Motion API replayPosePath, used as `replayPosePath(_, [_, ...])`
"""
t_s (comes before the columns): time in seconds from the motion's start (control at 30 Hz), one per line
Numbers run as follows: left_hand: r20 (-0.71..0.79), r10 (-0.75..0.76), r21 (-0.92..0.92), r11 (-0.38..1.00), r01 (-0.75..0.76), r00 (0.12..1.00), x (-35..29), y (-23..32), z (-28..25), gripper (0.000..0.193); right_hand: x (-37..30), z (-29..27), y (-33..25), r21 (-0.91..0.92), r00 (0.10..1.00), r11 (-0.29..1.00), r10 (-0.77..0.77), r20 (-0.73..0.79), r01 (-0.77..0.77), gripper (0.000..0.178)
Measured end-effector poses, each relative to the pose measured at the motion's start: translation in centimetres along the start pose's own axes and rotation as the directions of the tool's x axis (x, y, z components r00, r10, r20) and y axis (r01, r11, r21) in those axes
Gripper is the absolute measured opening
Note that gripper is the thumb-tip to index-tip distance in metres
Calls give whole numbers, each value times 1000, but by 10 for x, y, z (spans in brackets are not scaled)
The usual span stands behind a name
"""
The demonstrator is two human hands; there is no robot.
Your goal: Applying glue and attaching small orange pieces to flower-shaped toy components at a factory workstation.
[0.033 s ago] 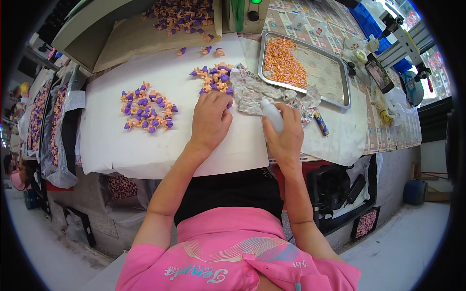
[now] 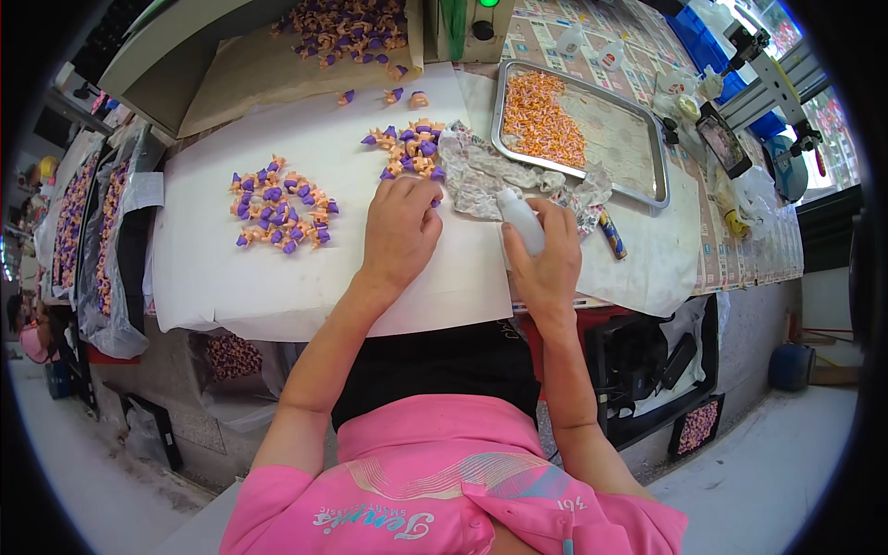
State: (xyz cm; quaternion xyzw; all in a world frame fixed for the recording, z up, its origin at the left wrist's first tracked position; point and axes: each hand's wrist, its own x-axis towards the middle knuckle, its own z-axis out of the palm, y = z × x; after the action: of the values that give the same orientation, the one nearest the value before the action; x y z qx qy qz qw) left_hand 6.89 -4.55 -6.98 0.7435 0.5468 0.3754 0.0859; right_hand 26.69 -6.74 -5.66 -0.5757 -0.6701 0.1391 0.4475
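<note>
My left hand (image 2: 400, 227) is closed over the white sheet, its fingers pinched on a small figure piece, of which a purple bit shows by the fingertips. My right hand (image 2: 549, 264) wraps round a white squeeze bottle (image 2: 524, 222), its narrow tip tilted up and leftward. Just beyond my left hand lies a cluster of small peach-and-purple figure pieces (image 2: 407, 148). A larger group of the same figure pieces (image 2: 280, 208) is spread on the sheet at the left. Beside the bottle lies a crumpled patterned cloth (image 2: 472, 176).
A metal tray (image 2: 662, 176) with many small orange-and-pink parts (image 2: 541, 118) stands at the back right. Near it lie a dark blue-and-yellow tube (image 2: 611, 235) and a phone on a stand (image 2: 722, 141). More figure pieces (image 2: 342, 32) are heaped beneath a box-like housing (image 2: 176, 69) at the back.
My right hand and the squeeze bottle have shifted very slightly to the right. My left hand stays in place.
</note>
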Motion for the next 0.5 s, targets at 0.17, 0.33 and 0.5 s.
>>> replayPosePath(0.17, [-43, -145, -262, 957, 129, 989, -13, 14, -7, 16, -8, -24, -9, 238, 991, 966, 79, 112, -104, 33])
replayPosePath(0.33, [74, -272, -562, 784, 265, 959, -42, 19, -10, 19, -27, -33, -12, 488, 950, 827, 165, 265, -280, 34])
replayPosePath(0.5, [359, -414, -770, 375, 516, 837, -61, 30, -19, 22, -36, -31, -21, 501, 993, 860, 43, 111, -93, 35])
